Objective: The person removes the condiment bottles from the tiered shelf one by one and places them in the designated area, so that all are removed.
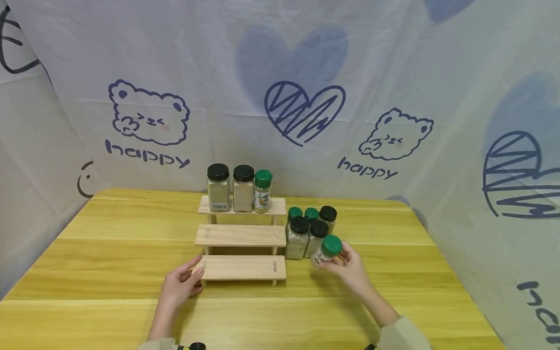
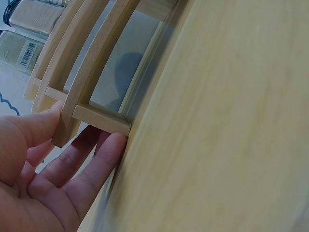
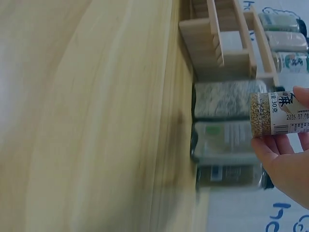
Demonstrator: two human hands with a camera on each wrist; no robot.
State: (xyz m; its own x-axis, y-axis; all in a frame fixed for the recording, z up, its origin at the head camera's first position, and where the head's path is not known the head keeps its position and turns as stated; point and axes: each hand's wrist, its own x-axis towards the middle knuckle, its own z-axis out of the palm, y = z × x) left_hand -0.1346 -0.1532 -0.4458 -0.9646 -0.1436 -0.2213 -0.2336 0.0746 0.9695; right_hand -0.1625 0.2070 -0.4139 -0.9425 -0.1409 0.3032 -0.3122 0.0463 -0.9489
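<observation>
A three-step wooden rack [image 1: 240, 268] stands on the table. My left hand [image 1: 177, 288] holds the left end of its lowest step, with the thumb on the board and fingers by the leg [image 2: 101, 118]. To the right of the rack, my right hand [image 1: 353, 270] grips a small green-lidded spice jar [image 1: 331, 247], tilted and raised off the table. In the right wrist view that jar [image 3: 277, 114] shows pale seeds and a white label. Two black-lidded jars [image 1: 218, 187] and a green-lidded jar [image 1: 262, 191] stand on the top step.
Several jars cluster against the rack's right side, including a black-lidded one [image 1: 297, 238] at the front and green-lidded ones [image 1: 311, 214] behind. A printed cloth [image 1: 227, 121] hangs behind the wooden table [image 1: 109, 253].
</observation>
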